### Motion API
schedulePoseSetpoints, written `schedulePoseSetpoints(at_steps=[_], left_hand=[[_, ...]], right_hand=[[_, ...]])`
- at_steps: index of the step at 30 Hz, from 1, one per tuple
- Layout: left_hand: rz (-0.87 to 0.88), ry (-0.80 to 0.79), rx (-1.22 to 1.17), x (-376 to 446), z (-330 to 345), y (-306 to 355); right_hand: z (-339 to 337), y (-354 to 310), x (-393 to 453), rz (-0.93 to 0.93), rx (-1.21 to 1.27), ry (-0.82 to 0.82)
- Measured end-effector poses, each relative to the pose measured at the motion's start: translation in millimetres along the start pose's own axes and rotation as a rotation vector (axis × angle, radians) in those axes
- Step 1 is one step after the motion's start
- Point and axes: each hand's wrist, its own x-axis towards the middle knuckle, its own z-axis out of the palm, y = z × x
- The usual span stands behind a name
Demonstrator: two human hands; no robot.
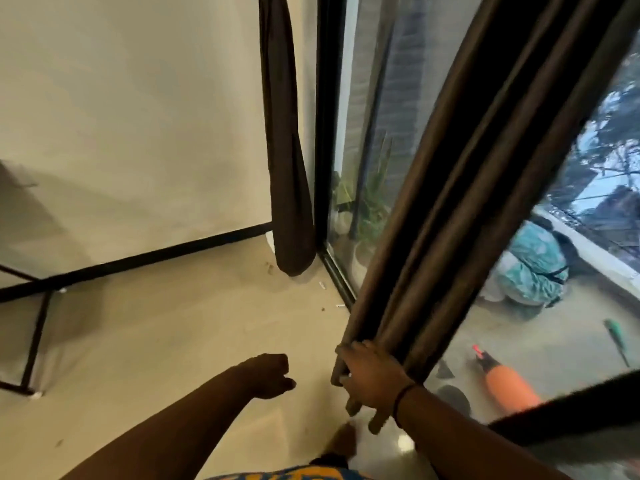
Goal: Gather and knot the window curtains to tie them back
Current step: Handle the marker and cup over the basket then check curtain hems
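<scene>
Beside the window, your right hand [372, 379] grips the gathered brown curtain [460, 216]; your left hand [272, 375] hangs loosely curled, holding nothing.

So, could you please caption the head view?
Right hand gathers brown curtain; left hand hovers empty.

A dark brown curtain [485, 188] hangs in gathered folds before the glass; another dark curtain [287, 150] hangs bunched in the corner.
</scene>
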Motion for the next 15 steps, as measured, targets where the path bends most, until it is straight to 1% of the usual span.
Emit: schedulePoseSetpoints(at_steps=[3, 6, 11, 13, 14, 15], left_hand=[[-0.007, -0.041, 0.019, 52, -36, 1], [-0.030, -0.076, 0.044, 92, -80, -3], [-0.024, -0.035, 0.013, 148, -154, -6], [0.004, -0.069, 0.013, 174, -175, -6], [0.022, -0.092, 0.028, 186, -183, -6], [0.037, -0.108, 0.045, 198, -191, -6]], right_hand=[[-13, 13, 72, -0.133, -0.078, 0.031], [-38, 27, 132, -0.160, -0.122, 0.030], [-66, 63, 198, -0.133, -0.159, 0.049], [-74, 75, 218, -0.066, -0.167, 0.010], [-76, 82, 227, -0.036, -0.181, 0.015], [-78, 89, 235, 0.000, -0.151, -0.053]])
